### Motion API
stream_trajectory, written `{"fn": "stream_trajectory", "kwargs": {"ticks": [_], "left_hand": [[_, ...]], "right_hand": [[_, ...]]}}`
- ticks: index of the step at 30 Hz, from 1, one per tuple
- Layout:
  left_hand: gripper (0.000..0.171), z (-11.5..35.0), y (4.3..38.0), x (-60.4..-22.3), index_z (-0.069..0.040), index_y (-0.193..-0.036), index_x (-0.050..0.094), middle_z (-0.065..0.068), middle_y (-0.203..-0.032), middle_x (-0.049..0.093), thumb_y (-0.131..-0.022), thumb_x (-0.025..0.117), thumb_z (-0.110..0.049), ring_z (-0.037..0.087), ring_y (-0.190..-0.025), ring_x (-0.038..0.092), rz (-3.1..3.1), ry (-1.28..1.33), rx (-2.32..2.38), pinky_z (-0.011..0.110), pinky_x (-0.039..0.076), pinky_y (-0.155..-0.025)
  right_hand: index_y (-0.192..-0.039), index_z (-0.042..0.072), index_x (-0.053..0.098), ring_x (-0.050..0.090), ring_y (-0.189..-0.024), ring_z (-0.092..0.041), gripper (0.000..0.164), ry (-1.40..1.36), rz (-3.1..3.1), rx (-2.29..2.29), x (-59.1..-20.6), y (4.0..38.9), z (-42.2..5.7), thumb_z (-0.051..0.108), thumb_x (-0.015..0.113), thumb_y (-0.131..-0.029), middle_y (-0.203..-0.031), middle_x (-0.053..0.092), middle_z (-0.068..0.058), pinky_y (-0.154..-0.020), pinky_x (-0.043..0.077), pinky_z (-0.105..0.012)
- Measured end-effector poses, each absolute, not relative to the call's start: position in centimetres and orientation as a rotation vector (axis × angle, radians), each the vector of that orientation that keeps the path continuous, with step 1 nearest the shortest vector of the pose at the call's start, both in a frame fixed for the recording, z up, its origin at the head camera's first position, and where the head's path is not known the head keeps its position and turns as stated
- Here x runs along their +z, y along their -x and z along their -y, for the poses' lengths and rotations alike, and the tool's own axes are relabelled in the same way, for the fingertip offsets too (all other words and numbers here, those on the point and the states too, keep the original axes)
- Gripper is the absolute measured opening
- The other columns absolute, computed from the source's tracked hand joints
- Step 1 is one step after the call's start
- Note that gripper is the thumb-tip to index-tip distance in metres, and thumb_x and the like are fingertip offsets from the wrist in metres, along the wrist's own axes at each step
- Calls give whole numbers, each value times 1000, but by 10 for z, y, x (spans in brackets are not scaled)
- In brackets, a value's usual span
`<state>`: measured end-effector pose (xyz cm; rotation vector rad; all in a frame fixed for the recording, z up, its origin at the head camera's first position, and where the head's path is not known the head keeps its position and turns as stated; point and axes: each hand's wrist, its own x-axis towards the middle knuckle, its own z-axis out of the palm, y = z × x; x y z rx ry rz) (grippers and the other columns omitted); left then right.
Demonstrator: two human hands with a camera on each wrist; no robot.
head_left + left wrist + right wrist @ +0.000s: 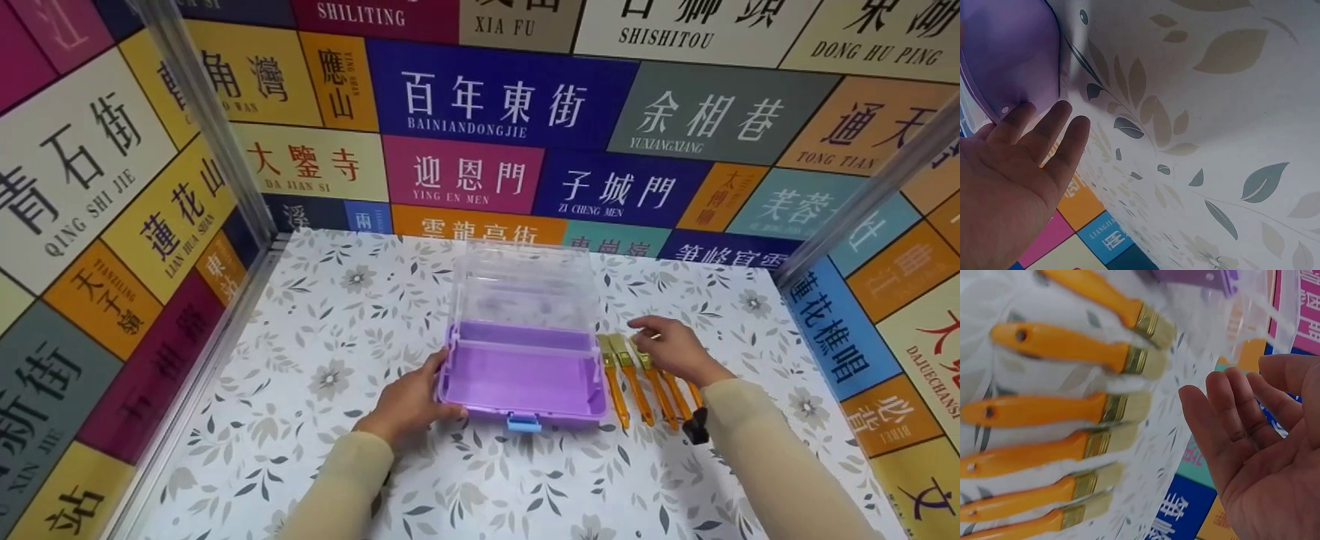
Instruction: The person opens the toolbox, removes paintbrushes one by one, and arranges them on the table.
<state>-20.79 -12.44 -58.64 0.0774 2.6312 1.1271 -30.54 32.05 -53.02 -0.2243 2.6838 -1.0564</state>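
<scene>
A purple box [525,375] with a clear lid raised at its back stands on the table. My left hand [412,401] rests against its left side, thumb at the front corner. In the left wrist view the fingers of the left hand [1022,157] are mostly straight, fingertips right at the purple wall. To the right of the box lie several flat paintbrushes [649,382] in a row, with orange handles and pale bristles. My right hand [667,345] hovers over the bristle ends. Seen from the right wrist, the right hand [1264,439] has loosely bent fingers and nothing in it.
The table has a white leaf-patterned cover [315,390]. Walls of coloured sign panels [495,97] rise at the back and both sides. A metal post [210,120] stands at the left back corner. A blue latch [523,423] hangs on the box's front.
</scene>
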Motion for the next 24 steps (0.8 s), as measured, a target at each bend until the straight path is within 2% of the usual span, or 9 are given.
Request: {"fn": "stream_trajectory", "kwargs": {"ticks": [5,9,15,20,24], "left_hand": [[117,125,211,-585,-30,-160,22,5,-153,44,-67,88,-52,32,-134,46,-2664,-125,1115,51,36,-110],[117,127,215,-583,-29,-159,25,7,-151,46,-65,87,-58,33,-133,47,-2667,-134,1105,51,36,-110],[103,132,220,-578,-24,-156,36,11,-149,48,-72,72,-73,34,-133,47,-2686,-163,1119,51,38,-109],[88,135,224,-573,-23,-150,46,13,-142,55,-79,69,-70,31,-127,53,-2710,-169,1138,50,42,-105],[84,136,226,-570,-23,-146,50,12,-137,59,-79,68,-70,30,-123,56,-2726,-163,1134,50,45,-103]], "right_hand": [[-139,3,56,61,-109,-38,39,247,-2667,-1118,-527,310,-304,22,51,-105,-122,62,-21,-77,59,-45],[-141,2,53,59,-112,-37,42,234,-2639,-1179,-526,314,-295,26,49,-106,-129,58,-22,-81,58,-47],[-145,2,48,54,-121,-38,50,151,-2606,-1237,-526,319,-285,34,47,-106,-135,55,-21,-93,52,-54],[-145,2,46,51,-124,-38,52,94,-2580,-1254,-523,322,-280,37,47,-106,-138,52,-22,-97,49,-56],[-146,2,46,51,-125,-38,53,103,-2613,-1203,-520,323,-279,38,46,-106,-140,52,-21,-97,50,-54]]}}
